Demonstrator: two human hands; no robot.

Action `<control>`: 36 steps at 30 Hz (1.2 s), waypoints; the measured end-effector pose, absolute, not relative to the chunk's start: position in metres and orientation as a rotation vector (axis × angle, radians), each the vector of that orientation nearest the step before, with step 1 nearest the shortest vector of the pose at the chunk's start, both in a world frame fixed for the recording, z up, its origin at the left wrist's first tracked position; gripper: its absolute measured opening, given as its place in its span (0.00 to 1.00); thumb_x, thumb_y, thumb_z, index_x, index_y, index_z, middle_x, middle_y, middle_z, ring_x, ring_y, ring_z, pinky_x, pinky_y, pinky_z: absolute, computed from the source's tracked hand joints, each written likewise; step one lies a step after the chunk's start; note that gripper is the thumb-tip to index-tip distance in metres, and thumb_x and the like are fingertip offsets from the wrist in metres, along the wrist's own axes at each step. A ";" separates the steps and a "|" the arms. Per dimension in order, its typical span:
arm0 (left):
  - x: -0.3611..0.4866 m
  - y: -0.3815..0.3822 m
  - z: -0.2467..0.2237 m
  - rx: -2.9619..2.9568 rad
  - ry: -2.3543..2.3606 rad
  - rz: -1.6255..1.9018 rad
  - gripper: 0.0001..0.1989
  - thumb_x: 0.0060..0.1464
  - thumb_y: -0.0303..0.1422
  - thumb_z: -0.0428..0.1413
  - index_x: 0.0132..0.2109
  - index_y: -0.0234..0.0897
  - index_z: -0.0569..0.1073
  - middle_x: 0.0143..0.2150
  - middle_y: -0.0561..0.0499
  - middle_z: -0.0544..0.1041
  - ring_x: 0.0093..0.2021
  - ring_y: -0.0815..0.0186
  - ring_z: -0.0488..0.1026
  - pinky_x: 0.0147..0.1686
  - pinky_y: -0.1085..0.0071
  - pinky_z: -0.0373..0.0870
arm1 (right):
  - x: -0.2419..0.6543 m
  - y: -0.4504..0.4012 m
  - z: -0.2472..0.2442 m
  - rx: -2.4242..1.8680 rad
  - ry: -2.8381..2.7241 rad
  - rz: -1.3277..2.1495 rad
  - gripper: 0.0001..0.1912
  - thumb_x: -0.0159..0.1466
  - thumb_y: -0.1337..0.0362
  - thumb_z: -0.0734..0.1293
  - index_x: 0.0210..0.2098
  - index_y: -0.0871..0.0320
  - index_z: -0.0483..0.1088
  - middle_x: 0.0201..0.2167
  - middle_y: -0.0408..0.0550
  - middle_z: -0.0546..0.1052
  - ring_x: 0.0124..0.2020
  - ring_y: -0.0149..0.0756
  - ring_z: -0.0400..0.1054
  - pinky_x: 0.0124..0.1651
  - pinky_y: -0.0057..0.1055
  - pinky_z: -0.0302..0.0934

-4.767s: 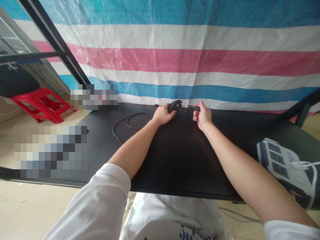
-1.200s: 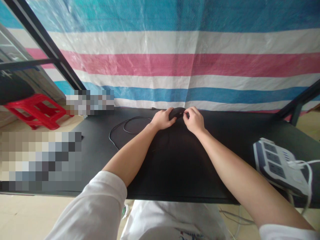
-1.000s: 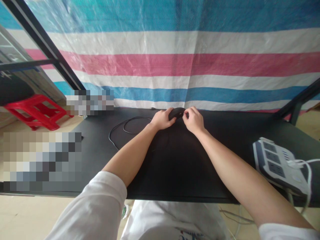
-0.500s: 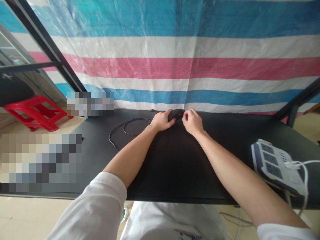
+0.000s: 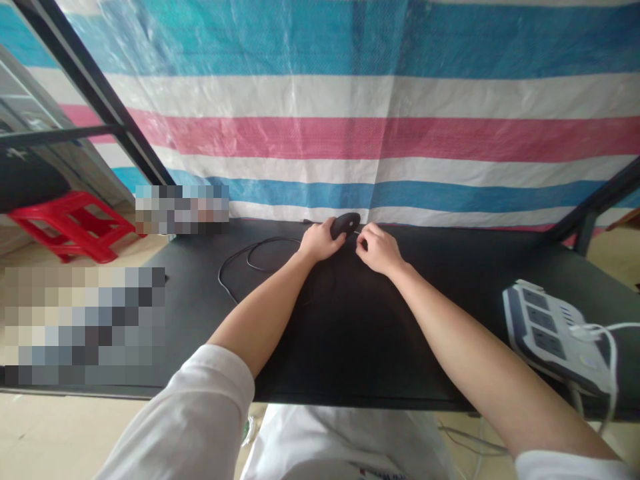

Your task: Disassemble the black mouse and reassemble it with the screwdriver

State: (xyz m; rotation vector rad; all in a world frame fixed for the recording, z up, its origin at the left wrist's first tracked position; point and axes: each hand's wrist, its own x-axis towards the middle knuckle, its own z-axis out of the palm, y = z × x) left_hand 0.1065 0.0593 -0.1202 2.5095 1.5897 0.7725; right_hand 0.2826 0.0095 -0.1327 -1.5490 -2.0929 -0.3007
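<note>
A black computer mouse (image 5: 345, 225) is tilted up near the back of the black table, gripped by my left hand (image 5: 318, 241) around its near left side. Just right of it, my right hand (image 5: 379, 248) is closed, thumb and forefinger curled into a pinch. Between this pinch and the mouse is a narrow gap; a thin bit of something seems to reach across it, too small to make out. A thin black cable (image 5: 250, 250) lies in loops left of my left hand and passes under the forearm. Its dark end piece (image 5: 307, 221) rests close to the back edge.
A white and grey power strip (image 5: 555, 333) with white cables plugged in sits on the table (image 5: 350, 347) at the right. Behind hangs a striped plastic sheet (image 5: 280, 140). Dark frame posts rise at both sides. On the floor at left stands a red stool (image 5: 75, 223). Two patches at left are pixelated.
My left hand has tilted the mouse and drawn it slightly left. The right hand has shifted a little left and down, and a gap now shows between its fingertips and the mouse.
</note>
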 end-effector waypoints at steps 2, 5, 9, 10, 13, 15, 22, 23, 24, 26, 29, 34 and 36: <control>0.106 0.059 -0.120 2.495 1.604 0.772 0.27 0.58 0.45 0.52 0.60 0.34 0.69 0.45 0.39 0.81 0.48 0.51 0.79 0.46 0.62 0.73 | 0.283 0.011 -0.132 -1.501 -2.168 -0.283 0.05 0.61 0.69 0.64 0.31 0.57 0.73 0.41 0.53 0.74 0.42 0.42 0.69 0.44 0.36 0.62; 0.106 0.060 -0.120 2.493 1.588 0.779 0.28 0.58 0.45 0.52 0.60 0.33 0.69 0.45 0.39 0.81 0.47 0.51 0.79 0.46 0.62 0.73 | 0.283 0.012 -0.132 -1.489 -2.200 -0.277 0.05 0.60 0.69 0.65 0.29 0.57 0.73 0.41 0.54 0.73 0.44 0.44 0.67 0.48 0.39 0.62; 0.105 0.062 -0.122 2.493 1.565 0.794 0.28 0.58 0.45 0.53 0.60 0.33 0.69 0.45 0.39 0.81 0.47 0.52 0.79 0.47 0.63 0.73 | 0.284 0.013 -0.134 -1.503 -2.201 -0.264 0.05 0.58 0.70 0.66 0.28 0.58 0.73 0.40 0.54 0.73 0.45 0.46 0.65 0.48 0.41 0.61; 0.105 0.063 -0.122 2.492 1.562 0.799 0.28 0.58 0.45 0.53 0.60 0.33 0.69 0.45 0.39 0.81 0.47 0.52 0.79 0.47 0.63 0.73 | 0.284 0.013 -0.134 -1.505 -2.198 -0.256 0.05 0.58 0.70 0.66 0.27 0.58 0.73 0.40 0.54 0.73 0.45 0.46 0.65 0.48 0.42 0.61; 0.104 0.064 -0.124 2.482 1.544 0.815 0.28 0.58 0.45 0.53 0.59 0.34 0.69 0.44 0.40 0.81 0.46 0.53 0.79 0.46 0.64 0.73 | 0.284 0.014 -0.136 -1.527 -2.170 -0.223 0.05 0.57 0.69 0.66 0.26 0.57 0.73 0.39 0.54 0.73 0.47 0.49 0.63 0.47 0.44 0.60; 0.104 0.066 -0.124 2.473 1.527 0.826 0.27 0.58 0.45 0.53 0.59 0.34 0.70 0.43 0.41 0.81 0.45 0.53 0.79 0.45 0.64 0.73 | 0.284 0.014 -0.137 -1.551 -2.145 -0.198 0.05 0.57 0.68 0.67 0.25 0.57 0.73 0.40 0.54 0.73 0.48 0.50 0.62 0.46 0.45 0.59; 0.103 0.067 -0.125 2.477 1.501 0.841 0.27 0.57 0.45 0.53 0.57 0.33 0.71 0.43 0.40 0.81 0.45 0.52 0.79 0.45 0.63 0.74 | 0.284 0.014 -0.137 -1.599 -2.118 -0.166 0.05 0.57 0.69 0.67 0.26 0.57 0.73 0.40 0.54 0.73 0.49 0.50 0.61 0.47 0.45 0.59; 0.103 0.067 -0.125 2.477 1.501 0.841 0.27 0.57 0.45 0.53 0.57 0.33 0.71 0.43 0.40 0.81 0.46 0.52 0.79 0.45 0.63 0.73 | 0.284 0.015 -0.137 -1.598 -2.118 -0.167 0.05 0.57 0.69 0.67 0.26 0.57 0.73 0.39 0.54 0.73 0.48 0.50 0.61 0.47 0.44 0.58; 0.103 0.067 -0.125 2.476 1.501 0.842 0.27 0.57 0.45 0.53 0.57 0.33 0.71 0.44 0.40 0.81 0.46 0.53 0.79 0.45 0.63 0.73 | 0.284 0.015 -0.138 -1.600 -2.118 -0.165 0.05 0.58 0.69 0.67 0.26 0.57 0.73 0.39 0.54 0.73 0.48 0.50 0.61 0.47 0.44 0.58; 0.103 0.067 -0.125 2.466 1.501 0.847 0.26 0.57 0.45 0.53 0.57 0.34 0.71 0.44 0.41 0.81 0.46 0.54 0.79 0.46 0.64 0.73 | 0.284 0.015 -0.138 -1.608 -2.121 -0.157 0.06 0.58 0.69 0.66 0.26 0.57 0.73 0.40 0.54 0.74 0.48 0.50 0.61 0.47 0.44 0.58; 0.103 0.067 -0.125 2.444 1.505 0.855 0.26 0.57 0.46 0.54 0.57 0.34 0.71 0.44 0.41 0.81 0.47 0.54 0.79 0.47 0.64 0.73 | 0.284 0.015 -0.138 -1.585 -2.102 -0.164 0.06 0.59 0.68 0.66 0.26 0.56 0.72 0.39 0.54 0.74 0.48 0.50 0.62 0.47 0.44 0.58; 0.103 0.067 -0.125 2.443 1.499 0.860 0.26 0.57 0.45 0.54 0.58 0.34 0.71 0.44 0.41 0.81 0.47 0.53 0.78 0.46 0.63 0.73 | 0.288 0.016 -0.138 -1.600 -1.946 -0.271 0.06 0.61 0.68 0.63 0.33 0.57 0.73 0.39 0.55 0.74 0.48 0.50 0.64 0.50 0.46 0.59; 0.103 0.067 -0.125 2.443 1.497 0.853 0.26 0.57 0.45 0.54 0.57 0.34 0.71 0.43 0.41 0.81 0.46 0.53 0.79 0.45 0.64 0.73 | 0.291 0.018 -0.140 -1.656 -1.875 -0.304 0.07 0.62 0.67 0.63 0.37 0.58 0.73 0.41 0.57 0.75 0.49 0.52 0.65 0.51 0.47 0.60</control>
